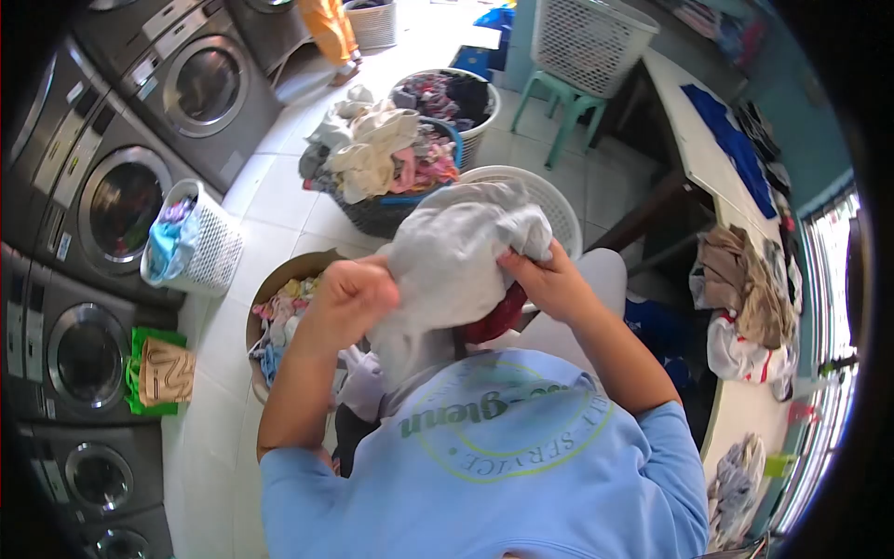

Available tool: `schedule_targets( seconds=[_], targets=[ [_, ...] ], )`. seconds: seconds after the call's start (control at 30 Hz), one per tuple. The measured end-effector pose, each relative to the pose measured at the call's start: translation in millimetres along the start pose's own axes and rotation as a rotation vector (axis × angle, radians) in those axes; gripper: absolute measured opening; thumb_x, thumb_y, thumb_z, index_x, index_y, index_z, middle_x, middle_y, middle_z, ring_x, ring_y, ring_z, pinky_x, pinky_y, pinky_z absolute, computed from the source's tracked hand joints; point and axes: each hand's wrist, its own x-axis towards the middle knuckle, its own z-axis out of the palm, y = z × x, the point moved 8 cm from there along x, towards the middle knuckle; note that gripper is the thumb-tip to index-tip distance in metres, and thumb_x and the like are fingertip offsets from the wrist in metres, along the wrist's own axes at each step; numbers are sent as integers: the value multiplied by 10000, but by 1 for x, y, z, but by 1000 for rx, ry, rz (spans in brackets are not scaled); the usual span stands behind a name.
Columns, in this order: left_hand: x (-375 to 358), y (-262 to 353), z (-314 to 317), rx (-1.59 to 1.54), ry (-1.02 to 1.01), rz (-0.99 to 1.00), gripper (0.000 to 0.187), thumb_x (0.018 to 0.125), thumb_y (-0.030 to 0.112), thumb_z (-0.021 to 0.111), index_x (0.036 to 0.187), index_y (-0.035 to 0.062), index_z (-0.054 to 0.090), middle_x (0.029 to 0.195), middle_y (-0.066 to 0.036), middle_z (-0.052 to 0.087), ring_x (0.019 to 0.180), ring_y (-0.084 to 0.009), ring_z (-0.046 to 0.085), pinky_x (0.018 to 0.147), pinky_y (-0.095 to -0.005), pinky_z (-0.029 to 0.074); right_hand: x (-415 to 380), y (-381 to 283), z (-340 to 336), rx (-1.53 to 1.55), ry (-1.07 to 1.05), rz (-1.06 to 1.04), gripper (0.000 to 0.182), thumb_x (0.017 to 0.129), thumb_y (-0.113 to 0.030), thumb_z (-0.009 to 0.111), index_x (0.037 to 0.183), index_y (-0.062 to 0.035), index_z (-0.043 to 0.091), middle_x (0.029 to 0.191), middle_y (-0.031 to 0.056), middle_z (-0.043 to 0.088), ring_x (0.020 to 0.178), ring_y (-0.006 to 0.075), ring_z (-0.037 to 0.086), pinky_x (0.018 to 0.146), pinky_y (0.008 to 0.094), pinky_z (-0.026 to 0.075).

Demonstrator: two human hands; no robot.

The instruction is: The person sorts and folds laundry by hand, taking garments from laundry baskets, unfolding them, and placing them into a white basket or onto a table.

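Observation:
A crumpled white garment (456, 252) is stretched between my two hands, in front of my chest. My left hand (352, 300) is closed in a fist at its left edge, a little blurred. At the right edge my right hand (545, 275) pinches the fabric between thumb and fingers. Beneath the garment shows a dark red cloth (495, 317) near my lap. Just beyond it stands a white laundry basket (556, 210), its near side hidden by the garment. To the left, a round brown tub (256, 326) holds small mixed clothes.
Heaped baskets of laundry (372, 154) stand ahead on the tiled floor. Stacked washing machines (121, 205) line the left, with a white basket (219, 247) before them. A table (694, 154) with clothes runs along the right. A green stool (559, 107) bears another basket. A person's orange trousers (326, 33) show far off.

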Motion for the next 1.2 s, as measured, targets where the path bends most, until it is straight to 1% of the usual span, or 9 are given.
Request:
schedule_targets(
  seconds=[0.17, 0.27, 0.4, 0.5, 0.53, 0.63, 0.67, 0.9, 1.2],
  targets=[
    [31, 0, 11, -363, 356, -203, 209, 857, 72, 635, 1035, 29, 534, 942, -12, 618, 763, -45, 516, 682, -176, 406, 6, -68, -39, -809, -17, -503, 381, 951, -354, 505, 1078, -3, 582, 957, 155, 575, 860, 200, 577, 794, 297, 442],
    [34, 29, -23, 363, 548, 132, 265, 873, 32, 603, 1137, 14, 584, 1049, -36, 625, 848, -55, 545, 755, -208, 446, 11, -81, -73, -888, 81, -385, 435, 964, -390, 462, 1066, 15, 582, 933, 110, 574, 859, 177, 561, 803, 292, 438],
    [40, 88, -11, 394, 856, 482, 217, 877, 11, 566, 1086, 4, 626, 1002, -60, 658, 809, -72, 555, 746, -237, 457, 6, -97, -88, -266, -5, -278, 526, 960, -465, 436, 1072, 24, 596, 971, 55, 607, 910, 113, 529, 846, 256, 422],
    [74, 85, 35, 1193, 447, 763, 266, 854, -26, 541, 1101, 15, 630, 967, -111, 660, 826, -110, 590, 744, -264, 473, 10, -94, -100, -292, 124, -129, 561, 952, -502, 429, 1096, 14, 596, 977, 61, 618, 919, 110, 532, 857, 242, 418],
    [94, 61, 35, 1236, 259, 537, 309, 833, -56, 525, 1106, 35, 638, 920, -144, 648, 860, -173, 619, 753, -284, 481, 16, -95, -108, -500, 70, -97, 564, 950, -505, 431, 1095, 14, 599, 979, 55, 618, 925, 117, 536, 863, 240, 415],
    [104, 54, 12, 869, 473, 347, 303, 835, -65, 522, 1085, 45, 654, 922, -156, 652, 875, -188, 630, 754, -285, 485, 17, -96, -133, -358, 169, -145, 566, 950, -510, 421, 1085, 9, 603, 969, 60, 618, 921, 123, 536, 859, 255, 419],
    [101, 66, 13, 772, 634, 526, 310, 835, -73, 518, 1079, 52, 663, 934, -165, 654, 834, -188, 634, 740, -297, 490, 19, -95, -138, -359, 183, -148, 566, 950, -510, 421, 1085, 9, 603, 969, 60, 618, 921, 123, 536, 859, 255, 419],
    [138, 10, 50, 790, 210, 136, 326, 848, -70, 480, 1077, 74, 661, 908, -152, 678, 745, -181, 647, 721, -271, 494, 40, -66, -142, -515, 122, -91, 605, 939, -546, 405, 1162, -11, 578, 1091, 110, 608, 992, 169, 537, 918, 287, 408],
    [151, -50, 65, 679, 84, 201, 528, 850, 41, 584, 1355, 88, 437, 1327, -191, 485, 1138, -258, 549, 847, -303, 478, 68, -54, -154, -339, 210, -206, 633, 906, -557, 479, 1196, -2, 578, 1075, 95, 618, 994, 140, 541, 906, 271, 420]
  ],
)
